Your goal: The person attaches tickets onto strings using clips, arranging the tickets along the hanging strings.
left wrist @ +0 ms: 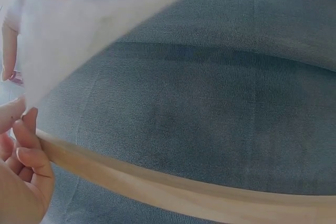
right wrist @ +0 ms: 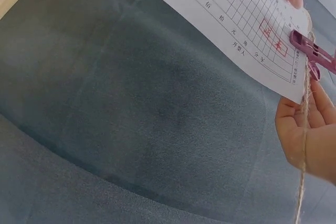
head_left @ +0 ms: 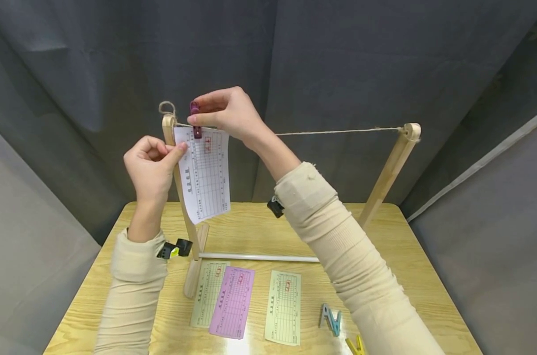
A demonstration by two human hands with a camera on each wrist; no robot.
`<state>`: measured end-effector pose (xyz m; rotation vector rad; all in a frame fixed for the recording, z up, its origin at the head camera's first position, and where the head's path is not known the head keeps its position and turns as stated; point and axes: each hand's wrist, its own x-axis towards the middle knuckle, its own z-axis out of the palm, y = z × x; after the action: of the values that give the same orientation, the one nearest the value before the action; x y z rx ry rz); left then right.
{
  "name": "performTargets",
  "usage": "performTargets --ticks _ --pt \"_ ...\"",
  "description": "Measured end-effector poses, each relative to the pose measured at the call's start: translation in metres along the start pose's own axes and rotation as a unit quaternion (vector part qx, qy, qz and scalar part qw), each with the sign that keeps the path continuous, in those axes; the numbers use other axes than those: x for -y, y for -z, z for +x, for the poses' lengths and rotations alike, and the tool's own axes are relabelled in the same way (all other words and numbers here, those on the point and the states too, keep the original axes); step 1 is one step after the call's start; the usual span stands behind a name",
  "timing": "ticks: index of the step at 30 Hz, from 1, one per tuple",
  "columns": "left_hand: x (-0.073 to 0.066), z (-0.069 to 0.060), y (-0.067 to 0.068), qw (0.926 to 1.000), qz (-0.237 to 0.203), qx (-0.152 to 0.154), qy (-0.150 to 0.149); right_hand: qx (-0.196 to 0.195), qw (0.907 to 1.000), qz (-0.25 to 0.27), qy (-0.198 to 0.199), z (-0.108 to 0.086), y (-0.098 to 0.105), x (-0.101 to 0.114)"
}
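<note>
A white printed slip (head_left: 208, 182) hangs at the left end of the twine (head_left: 339, 132), its top edge at the string. My right hand (head_left: 233, 113) pinches a purple clothespin (head_left: 198, 132) whose jaws sit over the slip's top edge; in the right wrist view the clothespin (right wrist: 315, 53) lies across paper and twine (right wrist: 303, 156). My left hand (head_left: 153, 165) pinches the slip's left edge between thumb and index finger, beside the wooden post (head_left: 168, 129). The left wrist view shows the left hand (left wrist: 26, 166) at the corner of the slip (left wrist: 63, 35).
On the wooden table (head_left: 251, 229) lie a green slip (head_left: 203, 308) partly under a purple slip (head_left: 233, 303), another green slip (head_left: 283, 308), and grey (head_left: 324, 314), blue (head_left: 335, 324) and yellow (head_left: 354, 346) clothespins. A right post (head_left: 390, 172) and a white bar (head_left: 259, 257) belong to the frame.
</note>
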<state>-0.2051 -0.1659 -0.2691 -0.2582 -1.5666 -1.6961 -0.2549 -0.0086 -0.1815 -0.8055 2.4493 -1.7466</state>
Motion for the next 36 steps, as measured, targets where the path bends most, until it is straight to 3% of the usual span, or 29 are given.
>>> performTargets --ticks 5,15,28,36 --pt "0.000 0.000 0.000 1.0000 -0.003 -0.002 -0.001 0.001 0.9999 -0.017 0.000 -0.002 -0.002 0.002" --pt "0.001 -0.001 -0.001 0.9997 0.023 -0.002 -0.006 -0.036 0.9986 -0.036 0.013 -0.005 -0.001 0.000" --pt "0.005 -0.003 0.000 0.9987 0.049 -0.003 -0.012 -0.076 0.9918 0.044 0.093 -0.021 0.008 -0.006" --pt "0.008 -0.009 0.005 0.9944 0.102 0.006 -0.028 -0.061 0.9872 0.074 0.128 -0.039 0.011 -0.009"
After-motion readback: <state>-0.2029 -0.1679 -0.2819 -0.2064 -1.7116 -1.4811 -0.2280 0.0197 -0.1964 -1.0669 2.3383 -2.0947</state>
